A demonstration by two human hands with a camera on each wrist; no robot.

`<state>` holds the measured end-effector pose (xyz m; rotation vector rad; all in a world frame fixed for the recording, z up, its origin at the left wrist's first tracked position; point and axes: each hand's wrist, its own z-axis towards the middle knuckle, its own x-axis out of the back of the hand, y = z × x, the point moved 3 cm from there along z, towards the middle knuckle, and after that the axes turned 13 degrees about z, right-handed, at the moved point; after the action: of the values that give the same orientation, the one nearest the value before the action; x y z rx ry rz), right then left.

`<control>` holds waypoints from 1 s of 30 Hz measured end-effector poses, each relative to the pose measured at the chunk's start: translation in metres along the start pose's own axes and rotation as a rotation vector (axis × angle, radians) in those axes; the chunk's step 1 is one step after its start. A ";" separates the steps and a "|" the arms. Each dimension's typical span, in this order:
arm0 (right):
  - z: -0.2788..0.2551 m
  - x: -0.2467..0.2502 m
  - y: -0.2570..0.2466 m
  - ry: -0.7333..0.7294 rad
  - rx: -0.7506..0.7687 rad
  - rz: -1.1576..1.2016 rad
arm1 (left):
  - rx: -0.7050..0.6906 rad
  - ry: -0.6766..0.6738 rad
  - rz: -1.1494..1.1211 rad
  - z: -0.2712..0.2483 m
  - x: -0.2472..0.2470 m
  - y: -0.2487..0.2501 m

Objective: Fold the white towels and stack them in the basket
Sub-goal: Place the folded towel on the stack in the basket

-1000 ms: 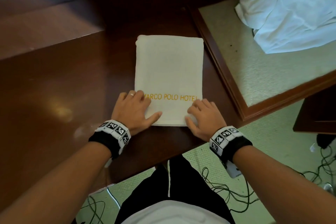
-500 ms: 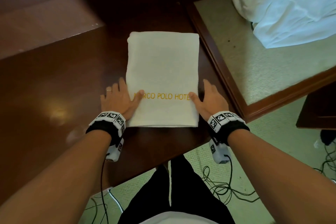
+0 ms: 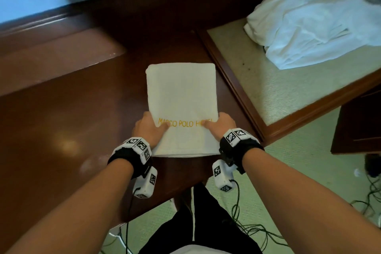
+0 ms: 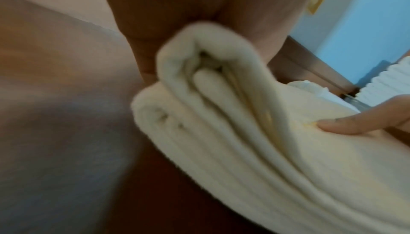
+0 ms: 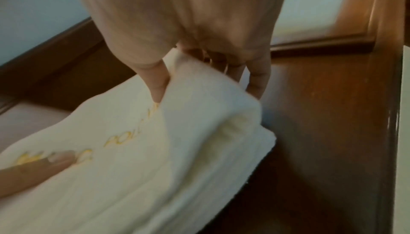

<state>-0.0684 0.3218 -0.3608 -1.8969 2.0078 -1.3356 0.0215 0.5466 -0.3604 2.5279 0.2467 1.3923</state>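
Observation:
A folded white towel (image 3: 182, 97) with gold "MARCO POLO HOTEL" lettering lies on the dark wooden table (image 3: 61, 130) in front of me. My left hand (image 3: 149, 128) grips its left side, thumb on top and fingers underneath. My right hand (image 3: 219, 125) grips the right side the same way. The near end of the towel is lifted off the wood. In the left wrist view the folded layers (image 4: 221, 115) bunch under my palm. In the right wrist view my thumb (image 5: 158, 87) presses the towel (image 5: 133, 150) from above, fingers curled below its edge. No basket is in view.
A heap of unfolded white towels (image 3: 313, 27) lies on a lower carpeted platform (image 3: 278, 93) with a wooden frame, to the right. A raised wooden ledge (image 3: 51, 62) runs behind the table. Cables (image 3: 257, 229) trail over the green carpet by my legs.
My hands went from lying flat on the towel's near end to its two sides, then closed around the edges. The near end has risen off the table.

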 end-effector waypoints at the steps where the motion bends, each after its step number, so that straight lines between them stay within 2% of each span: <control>1: -0.003 0.007 -0.004 0.008 0.004 0.015 | -0.031 0.022 -0.008 -0.006 0.006 0.009; 9: -0.029 0.102 -0.041 0.121 0.103 0.042 | -0.347 0.136 -0.061 -0.044 0.056 0.111; 16: -0.037 0.226 -0.044 0.290 0.237 0.097 | -0.518 0.204 -0.106 -0.072 0.074 0.235; 22: -0.020 0.365 -0.020 0.395 0.328 0.125 | -0.664 0.316 -0.080 -0.094 0.052 0.379; 27: 0.001 0.478 0.021 0.471 0.353 0.127 | -0.760 0.339 -0.049 -0.124 0.009 0.501; 30: 0.012 0.538 0.037 0.517 0.368 0.131 | -0.800 0.344 -0.105 -0.135 -0.004 0.560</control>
<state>-0.2160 -0.1417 -0.1273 -1.3319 1.8454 -2.1413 -0.0783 0.0279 -0.1301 1.6096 -0.1078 1.4861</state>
